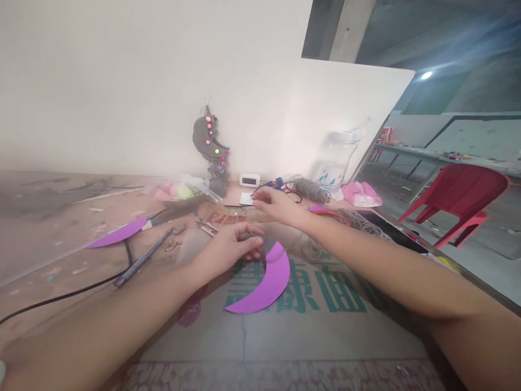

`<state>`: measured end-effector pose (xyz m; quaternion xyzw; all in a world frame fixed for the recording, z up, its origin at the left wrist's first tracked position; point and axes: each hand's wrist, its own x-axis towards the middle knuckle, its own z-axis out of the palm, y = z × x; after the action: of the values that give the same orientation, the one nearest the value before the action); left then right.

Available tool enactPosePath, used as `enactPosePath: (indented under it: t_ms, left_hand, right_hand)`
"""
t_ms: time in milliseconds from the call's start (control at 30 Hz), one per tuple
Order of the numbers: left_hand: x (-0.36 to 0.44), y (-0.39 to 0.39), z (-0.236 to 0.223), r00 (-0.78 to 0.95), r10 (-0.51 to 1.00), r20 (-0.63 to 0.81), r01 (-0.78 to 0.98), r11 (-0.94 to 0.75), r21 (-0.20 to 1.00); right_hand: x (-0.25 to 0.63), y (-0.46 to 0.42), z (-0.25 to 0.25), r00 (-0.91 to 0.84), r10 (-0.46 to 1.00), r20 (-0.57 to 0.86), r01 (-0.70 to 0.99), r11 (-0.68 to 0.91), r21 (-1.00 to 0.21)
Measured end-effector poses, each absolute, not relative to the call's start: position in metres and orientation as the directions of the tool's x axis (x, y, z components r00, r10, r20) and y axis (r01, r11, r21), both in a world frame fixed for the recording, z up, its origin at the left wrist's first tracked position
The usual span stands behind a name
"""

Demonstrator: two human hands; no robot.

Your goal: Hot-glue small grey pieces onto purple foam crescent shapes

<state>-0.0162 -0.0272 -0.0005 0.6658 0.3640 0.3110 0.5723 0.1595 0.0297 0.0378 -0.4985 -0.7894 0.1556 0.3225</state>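
A purple crescent-shaped cutout [273,282], with grey cord around its upper part, hangs from the fingertips of my left hand [234,247]. Thumb and fingers of that hand close on its grey upper end, partly hidden and blurred. Farther forward and above it is my right hand [273,205], its thumb and fingers pinched together; whatever lies between them is too small to make out. Loose grey cord [312,248] lies to the right of the crescent. Below both hands a printed sack [285,336] with green characters covers the table.
Another purple piece [120,233], a pen-like stick [142,258] and a black cable [77,293] lie at left. At the back stand a grey crescent ornament [205,138], a small white clock [249,180], a cord bundle [311,189] and a clear bottle [336,163]. A red chair [468,190] stands right.
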Motion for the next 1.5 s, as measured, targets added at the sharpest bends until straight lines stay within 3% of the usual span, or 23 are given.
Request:
enactPosePath:
  t_ms: [100, 167, 267, 500, 733, 933, 1167, 1333, 1500]
  left_hand:
    - [-0.016, -0.025, -0.003, 0.511, 0.859, 0.033, 0.062, -0.075, 0.995]
    - [-0.016, -0.024, -0.003, 0.494, 0.867, 0.059, 0.06, -0.101, 0.993]
    - [-0.016, -0.026, 0.0, 0.486, 0.871, 0.075, 0.108, -0.144, 0.984]
    - [-0.016, -0.03, 0.005, 0.497, 0.866, 0.058, 0.13, -0.141, 0.982]
    - [-0.018, -0.028, 0.001, 0.529, 0.845, 0.078, 0.129, -0.171, 0.977]
    - [-0.019, -0.026, -0.002, 0.535, 0.841, 0.082, 0.117, -0.17, 0.979]
    - [-0.018, -0.03, 0.002, 0.508, 0.858, 0.071, 0.135, -0.161, 0.978]
    - [-0.017, -0.032, 0.005, 0.469, 0.879, 0.085, 0.136, -0.167, 0.977]
    - [-0.017, -0.031, 0.002, 0.384, 0.915, 0.123, 0.173, -0.202, 0.964]
  right_hand:
    - [0.199, 0.028, 0.035, -0.159, 0.869, 0.468, 0.768, 0.407, -0.495]
    - [0.223, 0.029, 0.033, 0.012, 0.874, 0.486, 0.798, 0.285, -0.532]
    - [0.247, 0.038, 0.03, 0.11, 0.876, 0.47, 0.798, 0.204, -0.567]
    - [0.241, 0.071, 0.028, -0.098, 0.955, 0.279, 0.797, 0.243, -0.553]
    - [0.219, 0.106, 0.022, -0.025, 0.971, 0.236, 0.853, 0.144, -0.501]
    - [0.223, 0.104, 0.025, -0.022, 0.982, 0.185, 0.801, 0.128, -0.584]
    - [0.232, 0.05, 0.053, -0.052, 0.962, 0.269, 0.742, 0.218, -0.634]
    - [0.25, -0.008, 0.067, -0.178, 0.88, 0.441, 0.643, 0.443, -0.625]
    - [0.256, -0.051, 0.056, -0.161, 0.921, 0.354, 0.641, 0.37, -0.672]
